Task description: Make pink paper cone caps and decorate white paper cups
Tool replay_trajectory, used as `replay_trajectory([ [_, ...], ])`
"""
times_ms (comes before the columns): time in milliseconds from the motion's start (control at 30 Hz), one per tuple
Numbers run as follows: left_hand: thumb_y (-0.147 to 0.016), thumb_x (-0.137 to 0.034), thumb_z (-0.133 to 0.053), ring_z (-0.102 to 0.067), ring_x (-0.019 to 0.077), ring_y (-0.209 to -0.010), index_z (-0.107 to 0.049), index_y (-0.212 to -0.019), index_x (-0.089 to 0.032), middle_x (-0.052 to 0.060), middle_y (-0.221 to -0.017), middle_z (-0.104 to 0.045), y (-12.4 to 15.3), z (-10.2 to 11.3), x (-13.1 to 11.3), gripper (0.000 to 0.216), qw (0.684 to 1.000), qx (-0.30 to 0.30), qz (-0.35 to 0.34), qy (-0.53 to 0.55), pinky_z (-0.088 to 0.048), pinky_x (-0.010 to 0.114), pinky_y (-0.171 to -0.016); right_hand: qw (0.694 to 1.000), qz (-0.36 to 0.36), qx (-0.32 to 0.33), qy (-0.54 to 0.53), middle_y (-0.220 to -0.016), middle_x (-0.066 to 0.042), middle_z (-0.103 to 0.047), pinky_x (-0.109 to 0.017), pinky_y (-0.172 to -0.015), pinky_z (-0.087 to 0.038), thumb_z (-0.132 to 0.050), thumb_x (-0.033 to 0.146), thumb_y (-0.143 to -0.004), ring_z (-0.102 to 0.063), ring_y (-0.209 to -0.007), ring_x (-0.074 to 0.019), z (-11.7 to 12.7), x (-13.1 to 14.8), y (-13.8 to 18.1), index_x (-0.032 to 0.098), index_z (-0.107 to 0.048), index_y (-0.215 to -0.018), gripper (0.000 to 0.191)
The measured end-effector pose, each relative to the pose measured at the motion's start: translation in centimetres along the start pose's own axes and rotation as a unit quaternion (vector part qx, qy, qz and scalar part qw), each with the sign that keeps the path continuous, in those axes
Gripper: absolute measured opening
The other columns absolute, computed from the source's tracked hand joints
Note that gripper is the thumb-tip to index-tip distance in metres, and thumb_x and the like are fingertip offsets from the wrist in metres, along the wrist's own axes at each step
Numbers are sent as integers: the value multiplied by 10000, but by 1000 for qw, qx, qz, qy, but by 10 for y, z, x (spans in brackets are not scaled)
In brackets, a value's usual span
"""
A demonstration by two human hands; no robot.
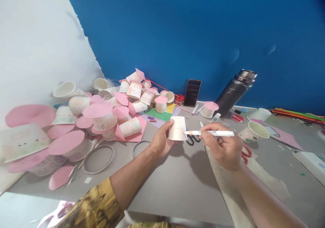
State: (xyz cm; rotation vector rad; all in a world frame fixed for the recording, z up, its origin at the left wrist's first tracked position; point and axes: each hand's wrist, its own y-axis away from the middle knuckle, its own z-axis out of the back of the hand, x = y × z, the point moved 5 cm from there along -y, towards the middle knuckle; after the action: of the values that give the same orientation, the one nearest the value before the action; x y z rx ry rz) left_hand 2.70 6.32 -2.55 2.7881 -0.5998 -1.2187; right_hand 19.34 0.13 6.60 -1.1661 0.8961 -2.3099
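Observation:
My left hand (160,140) grips a small white paper cup (178,128), held upside down above the grey table (157,187). My right hand (223,146) pinches a white marker pen (212,133) lying level, its orange tip touching the cup's right side. Both hands hover over the middle of the table. Black-handled scissors (193,139) lie just behind the cup, partly hidden.
A heap of decorated paper cups with pink paper circles (106,113) fills the left. A phone (192,92) leans on the blue wall beside a dark flask (235,90). Red scissors (245,152), a patterned cup (254,131), coloured paper (158,114) and metal rings (99,158) lie around.

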Motion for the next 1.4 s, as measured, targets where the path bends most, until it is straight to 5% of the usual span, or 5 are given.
replay_trajectory([
  [1400, -811, -323, -742, -616, 170, -774, -669, -981, -164, 31, -873, -663, 4, -8, -4, 244, 999, 25, -27, 4, -493, 268, -689, 999, 2, -42, 10, -617, 22, -686, -234, -423, -420, -665, 297, -928, -551, -426, -114, 3, 0, 0, 216, -708, -857, 116],
])
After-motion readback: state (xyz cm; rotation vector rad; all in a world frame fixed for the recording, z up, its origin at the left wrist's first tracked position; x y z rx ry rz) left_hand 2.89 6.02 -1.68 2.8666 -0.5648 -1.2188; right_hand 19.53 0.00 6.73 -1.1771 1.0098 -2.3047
